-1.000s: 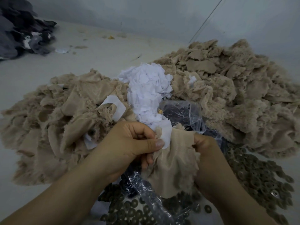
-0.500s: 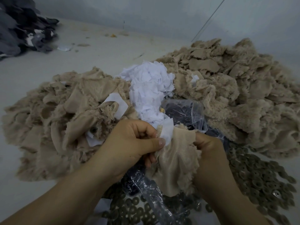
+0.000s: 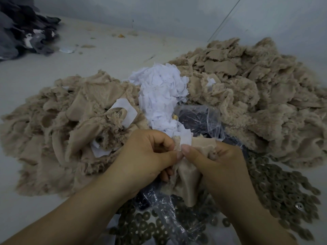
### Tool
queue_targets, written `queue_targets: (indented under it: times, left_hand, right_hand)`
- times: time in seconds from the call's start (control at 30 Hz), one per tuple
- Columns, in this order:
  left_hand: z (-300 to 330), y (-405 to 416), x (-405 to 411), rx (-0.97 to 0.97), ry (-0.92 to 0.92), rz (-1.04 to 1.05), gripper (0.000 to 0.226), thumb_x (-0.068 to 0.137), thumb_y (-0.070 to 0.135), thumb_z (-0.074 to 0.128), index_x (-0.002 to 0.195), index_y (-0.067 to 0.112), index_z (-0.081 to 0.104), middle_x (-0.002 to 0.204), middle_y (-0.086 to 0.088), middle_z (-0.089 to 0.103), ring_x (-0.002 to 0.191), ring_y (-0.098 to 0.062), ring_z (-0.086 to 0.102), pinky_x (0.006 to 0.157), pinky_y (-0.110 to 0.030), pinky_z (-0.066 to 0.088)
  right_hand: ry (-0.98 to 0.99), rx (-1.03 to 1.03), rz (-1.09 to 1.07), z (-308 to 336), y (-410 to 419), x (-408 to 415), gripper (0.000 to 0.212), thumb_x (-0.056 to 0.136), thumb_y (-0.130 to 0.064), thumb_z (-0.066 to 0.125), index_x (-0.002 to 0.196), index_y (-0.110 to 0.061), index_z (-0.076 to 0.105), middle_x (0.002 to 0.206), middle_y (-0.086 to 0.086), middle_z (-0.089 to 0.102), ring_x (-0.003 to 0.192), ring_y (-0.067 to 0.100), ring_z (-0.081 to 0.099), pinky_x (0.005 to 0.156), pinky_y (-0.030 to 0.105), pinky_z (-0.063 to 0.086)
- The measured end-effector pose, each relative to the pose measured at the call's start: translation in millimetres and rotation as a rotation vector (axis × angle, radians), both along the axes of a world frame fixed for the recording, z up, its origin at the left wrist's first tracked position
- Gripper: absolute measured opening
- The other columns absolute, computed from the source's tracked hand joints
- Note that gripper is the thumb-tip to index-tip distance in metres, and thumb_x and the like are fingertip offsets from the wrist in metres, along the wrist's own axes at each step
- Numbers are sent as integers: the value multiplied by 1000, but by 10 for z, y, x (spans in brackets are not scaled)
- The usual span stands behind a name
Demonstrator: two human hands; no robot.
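Observation:
A beige fabric piece [image 3: 185, 181] with frayed edges hangs between both hands low in the middle of the view. A small white slip [image 3: 185, 137] sticks up from its top edge. My left hand [image 3: 145, 156] pinches the piece's left top edge between thumb and curled fingers. My right hand [image 3: 217, 167] grips the right side, its thumb lying across the cloth so that both thumb tips nearly meet. Whether the slip is attached to the cloth cannot be told.
Beige fabric heaps lie at the left [image 3: 58, 131] and right [image 3: 256, 96], with a mound of white slips [image 3: 161, 96] between them. A clear plastic bag [image 3: 200, 119] of dark parts and several round brown rings [image 3: 283, 188] lie near me. Dark cloth [image 3: 23, 30] sits far left.
My right hand has come round to the front of the beige piece and its thumb now presses close to my left thumb. The piece is bunched narrower between the hands.

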State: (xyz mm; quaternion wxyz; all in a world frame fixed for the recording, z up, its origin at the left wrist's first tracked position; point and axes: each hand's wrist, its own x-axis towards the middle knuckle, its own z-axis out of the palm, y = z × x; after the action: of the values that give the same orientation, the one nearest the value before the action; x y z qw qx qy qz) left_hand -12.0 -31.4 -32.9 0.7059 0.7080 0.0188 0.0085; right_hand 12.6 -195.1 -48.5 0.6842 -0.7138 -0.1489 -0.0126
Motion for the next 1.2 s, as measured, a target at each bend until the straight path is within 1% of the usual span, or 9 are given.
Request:
queue_targets:
  times: [0.2, 0.4, 0.57, 0.67, 0.73, 0.83, 0.97, 1.07, 1.2]
  left_hand:
    - [4, -20, -5, -146, 54, 5, 22, 69, 11, 75, 74, -8, 66, 60, -21, 58, 47, -27, 54, 42, -26, 43]
    - [16, -67, -21, -191, 95, 60, 16, 82, -5, 66, 67, -4, 63, 55, -18, 55, 43, -25, 50, 40, -25, 39]
    - [-13, -106, -25, -95, 56, 120, 32, 82, -7, 68, 56, 10, 61, 50, -12, 52, 39, -22, 48, 37, -23, 36]
    - [-54, -119, -24, -19, 36, 159, 30, 81, -6, 70, 57, 8, 60, 49, -8, 52, 39, -19, 46, 37, -23, 37]
    - [-81, -132, -38, 91, -52, 214, 26, 78, -3, 74, 61, 8, 57, 51, -5, 54, 43, -14, 46, 40, -25, 39]
    - [-100, -153, -71, 396, -384, 301, 31, 75, -6, 76, 72, 13, 52, 71, -3, 52, 57, -11, 49, 49, -24, 44]
    - [-224, -176, -105, 771, -840, 228, 10, 85, -6, 67, 86, 2, 73, 98, -12, 64, 85, -16, 59, 74, -25, 50]
    - [-331, -127, -127, 846, -844, 141, 18, 92, 5, 62, 102, 0, 76, 112, -14, 69, 102, -22, 67, 89, -32, 54]
    - [-362, -34, -87, 884, -830, 88, 23, 91, 4, 68, 113, 2, 72, 115, -15, 69, 103, -25, 67, 86, -36, 55]
  right_hand:
    - [143, 144, -40, 34, 35, -29, 11, 71, -23, 76, 74, -13, 78, 72, 10, 76, 66, 25, 74, 57, 26, 56]
    - [235, 212, -26, 46, 48, -47, 17, 68, -23, 76, 75, -7, 77, 77, 20, 74, 71, 38, 73, 64, 45, 60]
    - [228, 203, -62, 49, 79, -60, 11, 64, -25, 77, 69, -16, 78, 73, 11, 75, 68, 24, 74, 60, 28, 57]
    - [228, 163, -81, 18, 72, -56, 8, 66, -24, 78, 73, -19, 79, 74, 8, 76, 70, 22, 74, 60, 26, 57]
    - [270, 153, -81, 5, 61, -41, 8, 75, -12, 79, 79, -19, 79, 79, 9, 77, 75, 25, 75, 63, 30, 59]
    - [361, 131, -66, 20, 39, -9, 18, 82, -2, 75, 88, -19, 77, 86, 7, 78, 81, 25, 75, 66, 33, 60]
    - [485, 188, -40, 70, 19, 23, 27, 79, -5, 77, 104, -11, 69, 90, 9, 77, 83, 26, 75, 62, 29, 59]
    - [602, 285, -15, 101, 17, 24, 32, 81, -3, 73, 112, -6, 65, 95, 16, 76, 87, 32, 74, 65, 35, 61]
    - [721, 374, 68, 95, 22, 34, 28, 85, 2, 65, 113, 0, 67, 102, 22, 74, 95, 36, 72, 76, 40, 61]
